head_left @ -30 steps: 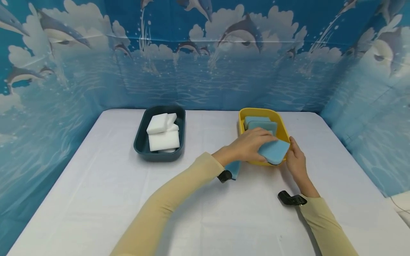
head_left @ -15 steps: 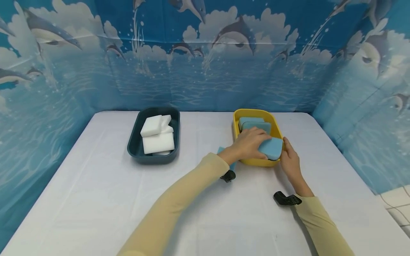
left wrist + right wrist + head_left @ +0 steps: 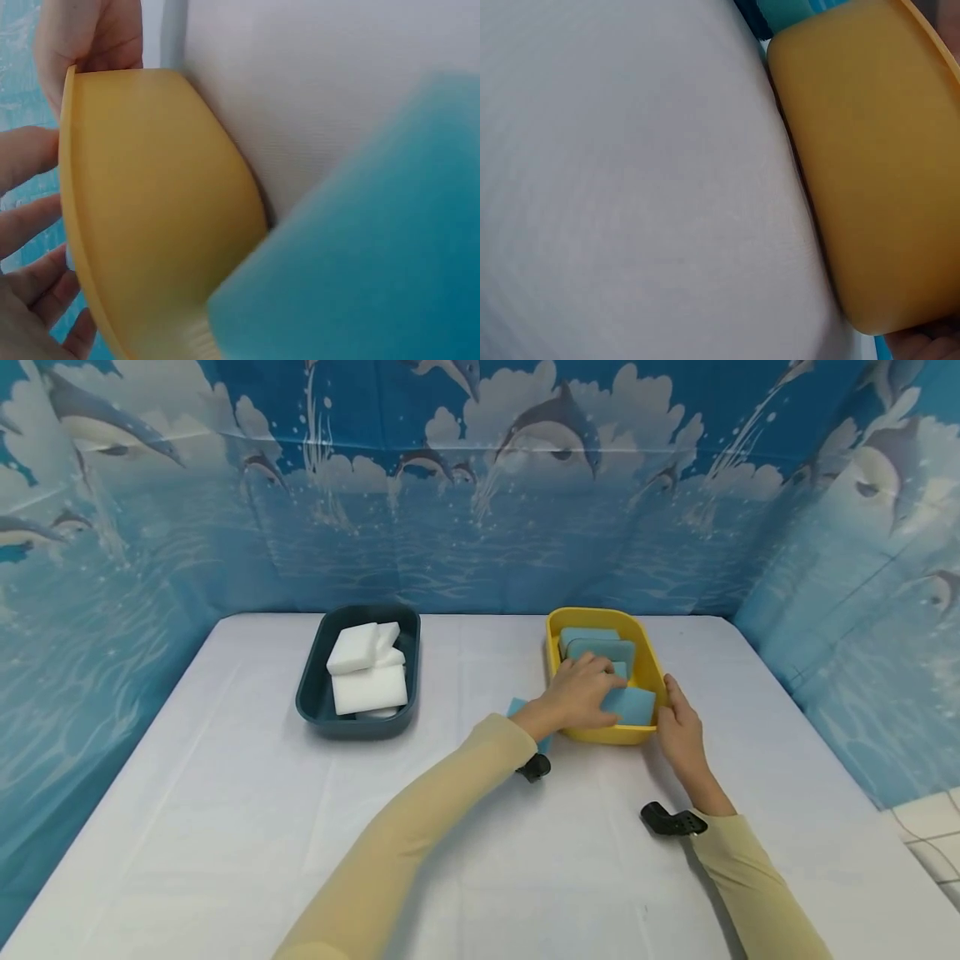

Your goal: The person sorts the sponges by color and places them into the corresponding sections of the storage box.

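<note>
My left hand (image 3: 585, 693) reaches over the yellow bin (image 3: 611, 737), thumb and fingers spread apart. Just beyond its fingertips a light blue sponge (image 3: 637, 706) lies in the near end of the bin. Further back in the same bin several more blue sponges (image 3: 600, 650) lean together, partly covered by the hand. My right hand (image 3: 682, 739) rests against the bin's right side with its fingers along the wall. In the left wrist view, fingers (image 3: 26, 157) stand loose beside the rim of the bin (image 3: 150, 187).
Another blue sponge (image 3: 515, 705) lies on the white table under my left wrist; it looms large and blurred in the left wrist view. On the left stands a dark teal bin (image 3: 360, 731) with several white sponges (image 3: 369, 690). A dolphin-print curtain (image 3: 480, 552) hangs behind the table.
The blue sponge, earlier gripped by my left hand above the near end of the yellow bin, now lies lower inside it, and the left fingers have let go. My right hand stays at the bin's side.
</note>
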### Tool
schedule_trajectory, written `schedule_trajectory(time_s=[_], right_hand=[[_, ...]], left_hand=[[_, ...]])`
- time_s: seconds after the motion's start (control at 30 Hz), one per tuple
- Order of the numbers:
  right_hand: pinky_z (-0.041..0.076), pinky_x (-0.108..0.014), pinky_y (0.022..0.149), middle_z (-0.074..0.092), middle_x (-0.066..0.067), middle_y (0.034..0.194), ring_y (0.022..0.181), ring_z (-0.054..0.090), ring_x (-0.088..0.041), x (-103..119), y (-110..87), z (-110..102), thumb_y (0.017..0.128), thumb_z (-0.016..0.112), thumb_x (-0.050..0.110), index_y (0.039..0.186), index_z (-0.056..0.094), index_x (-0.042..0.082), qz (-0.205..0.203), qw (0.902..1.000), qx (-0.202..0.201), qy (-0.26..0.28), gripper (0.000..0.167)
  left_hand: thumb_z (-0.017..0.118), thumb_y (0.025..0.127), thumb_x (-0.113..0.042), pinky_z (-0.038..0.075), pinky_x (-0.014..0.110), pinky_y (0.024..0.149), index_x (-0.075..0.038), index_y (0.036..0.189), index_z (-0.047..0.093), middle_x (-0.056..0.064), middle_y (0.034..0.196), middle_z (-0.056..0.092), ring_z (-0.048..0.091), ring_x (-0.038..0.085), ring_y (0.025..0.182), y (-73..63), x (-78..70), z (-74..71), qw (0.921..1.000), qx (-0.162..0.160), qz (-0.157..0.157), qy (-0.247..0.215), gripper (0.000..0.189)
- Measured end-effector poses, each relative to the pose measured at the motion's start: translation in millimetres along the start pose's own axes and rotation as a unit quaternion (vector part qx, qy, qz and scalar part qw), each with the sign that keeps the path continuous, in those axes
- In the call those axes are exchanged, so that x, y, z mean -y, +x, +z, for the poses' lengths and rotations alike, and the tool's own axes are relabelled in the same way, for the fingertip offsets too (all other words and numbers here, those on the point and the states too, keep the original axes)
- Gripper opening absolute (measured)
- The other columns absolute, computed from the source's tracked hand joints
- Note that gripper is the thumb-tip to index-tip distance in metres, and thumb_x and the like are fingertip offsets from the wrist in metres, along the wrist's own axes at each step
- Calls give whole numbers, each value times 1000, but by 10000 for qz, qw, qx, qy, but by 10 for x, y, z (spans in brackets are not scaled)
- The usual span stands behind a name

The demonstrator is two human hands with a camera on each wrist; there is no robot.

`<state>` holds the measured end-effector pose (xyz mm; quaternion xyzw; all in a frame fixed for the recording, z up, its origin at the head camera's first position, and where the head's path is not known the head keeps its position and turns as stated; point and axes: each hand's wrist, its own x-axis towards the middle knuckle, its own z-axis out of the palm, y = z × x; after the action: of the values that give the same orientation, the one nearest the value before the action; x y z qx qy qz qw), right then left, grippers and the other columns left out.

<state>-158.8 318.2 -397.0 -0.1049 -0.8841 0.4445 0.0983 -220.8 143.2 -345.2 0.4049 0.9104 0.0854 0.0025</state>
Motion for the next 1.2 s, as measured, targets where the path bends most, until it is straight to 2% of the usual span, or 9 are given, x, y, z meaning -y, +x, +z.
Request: schedule_trajectory(time_s=[0.17,0.3,0.47,0.67,0.83,1.03,1.2], right_hand=[[14,-52,119,9,-15,158,146,9,-35,28,3,12,98,16,14,151,8,6,-5,10000,52,22,54],[14,-51,119,9,-15,158,146,9,-35,42,6,13,98,16,13,151,9,6,-32,10000,26,-23,54],[14,-52,119,9,-15,158,146,9,-35,43,23,9,97,16,13,151,8,6,-56,10000,7,-2,55],[13,-54,119,6,-15,158,146,6,-36,32,19,-18,97,14,14,151,5,7,-7,10000,59,13,55],[12,-54,119,5,-15,158,146,6,-35,22,17,-32,97,14,15,151,5,7,19,10000,65,24,55],[12,-54,119,5,-15,158,146,6,-36,14,10,-12,97,14,15,151,4,7,68,9999,90,36,56],[12,-53,119,5,-14,158,146,6,-35,9,16,5,97,14,15,151,5,7,45,9999,93,92,55]], left_hand=[[60,88,-43,41,26,87,-30,129,56,-6,130,50,41,12,112,-62,50,2,9995,-270,74,-151,43],[58,91,-37,42,25,89,-26,126,59,-5,126,53,44,12,111,-131,96,-35,9966,-647,151,-489,36],[58,91,-33,43,29,94,-21,122,63,-3,121,56,47,13,113,-276,195,-93,9891,-1080,171,-982,33],[61,90,-33,44,28,86,-20,121,64,-3,121,57,48,14,110,-513,314,-80,9882,-974,189,-1170,34],[63,89,-33,43,27,82,-19,122,62,-4,121,58,48,14,106,-653,368,-68,9864,-999,216,-1286,37],[63,89,-35,43,31,83,-19,125,60,-4,123,58,48,15,111,-785,365,-60,9845,-905,127,-1499,40],[62,89,-35,43,32,84,-19,126,60,-3,123,58,48,15,112,-890,340,-59,9846,-925,-57,-1483,41]])
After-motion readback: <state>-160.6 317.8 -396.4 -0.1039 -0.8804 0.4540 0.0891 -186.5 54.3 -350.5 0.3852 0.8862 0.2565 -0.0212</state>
